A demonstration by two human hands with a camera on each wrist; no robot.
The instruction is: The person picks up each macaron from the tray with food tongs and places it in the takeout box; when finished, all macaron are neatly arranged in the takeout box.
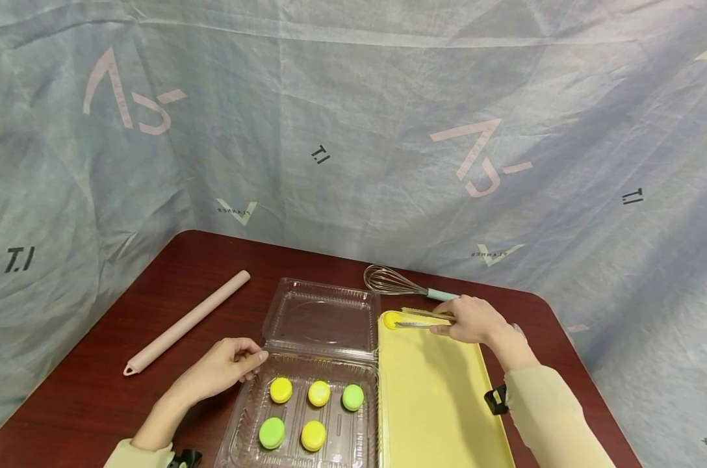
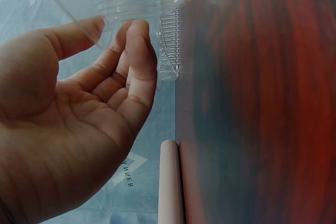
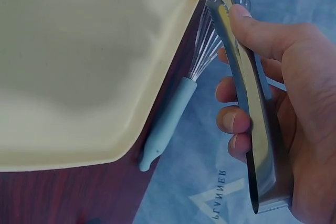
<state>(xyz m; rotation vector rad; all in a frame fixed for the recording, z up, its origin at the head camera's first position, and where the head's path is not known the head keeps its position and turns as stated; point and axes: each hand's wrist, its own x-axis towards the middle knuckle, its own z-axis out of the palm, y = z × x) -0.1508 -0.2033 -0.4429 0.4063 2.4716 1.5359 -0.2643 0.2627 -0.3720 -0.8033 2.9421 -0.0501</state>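
Note:
My left hand point(image 1: 221, 367) pinches the left rim of a clear plastic hinged container point(image 1: 369, 416), near its hinge; thumb and fingertips meet at the plastic in the left wrist view. The lid point(image 1: 324, 318) lies folded back. Inside the base sit three yellow macarons point(image 1: 313, 435) and two green macarons point(image 1: 272, 433). My right hand point(image 1: 476, 320) grips metal tongs point(image 3: 252, 114), thumb on one arm and fingers round the other. The tongs' tips reach a yellow macaron point(image 1: 391, 320) at the far left corner of a pale yellow tray point(image 1: 435, 396).
Behind the tray lies a whisk point(image 3: 170, 119) with a light blue handle. A pale pink rolling pin point(image 1: 190, 322) lies at the left of the dark red wooden table point(image 1: 125, 318). A grey-blue printed cloth point(image 1: 353, 130) hangs behind the table.

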